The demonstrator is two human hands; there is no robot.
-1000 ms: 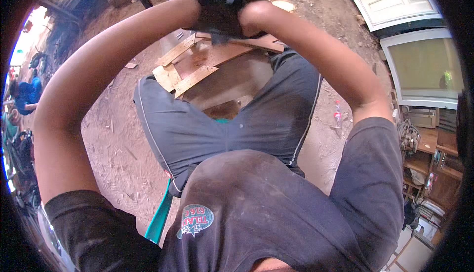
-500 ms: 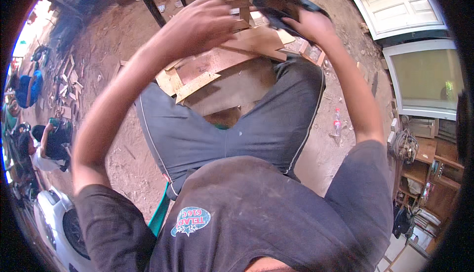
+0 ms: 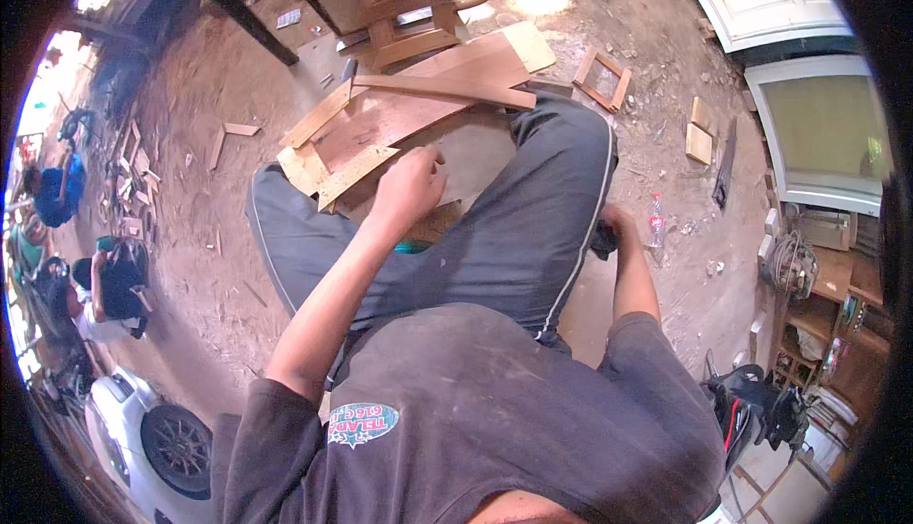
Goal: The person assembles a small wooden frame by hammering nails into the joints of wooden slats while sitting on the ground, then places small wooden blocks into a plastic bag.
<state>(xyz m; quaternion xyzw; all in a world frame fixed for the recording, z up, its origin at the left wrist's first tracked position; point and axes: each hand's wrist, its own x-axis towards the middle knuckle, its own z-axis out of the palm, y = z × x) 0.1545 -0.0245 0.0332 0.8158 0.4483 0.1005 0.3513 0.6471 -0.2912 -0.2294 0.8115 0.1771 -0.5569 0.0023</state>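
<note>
My left hand [image 3: 409,184] is over the gap between my thighs, its fingers curled in and nothing visible in them. It is nearest to a short pale wood strip [image 3: 354,180], just apart from it. Behind lies a wide reddish-brown board [image 3: 409,125] with a narrow strip of wood [image 3: 447,88] across it. A light wood piece [image 3: 319,125] leans at the board's left end. My right hand [image 3: 623,226] is low beside my right thigh, closed on a dark thing [image 3: 603,241], mostly hidden by hand and leg; its kind cannot be made out.
A small wooden stand [image 3: 409,20] is beyond the board. On the dirt floor at right are a small wooden frame [image 3: 602,79], wood blocks [image 3: 700,134], a handsaw [image 3: 727,167] and a plastic bottle [image 3: 656,220]. People [image 3: 105,286] and a white car [image 3: 124,419] are at left.
My left hand has come down from above the boards toward my lap. My right hand has moved from the far side to beside my right thigh with the dark thing.
</note>
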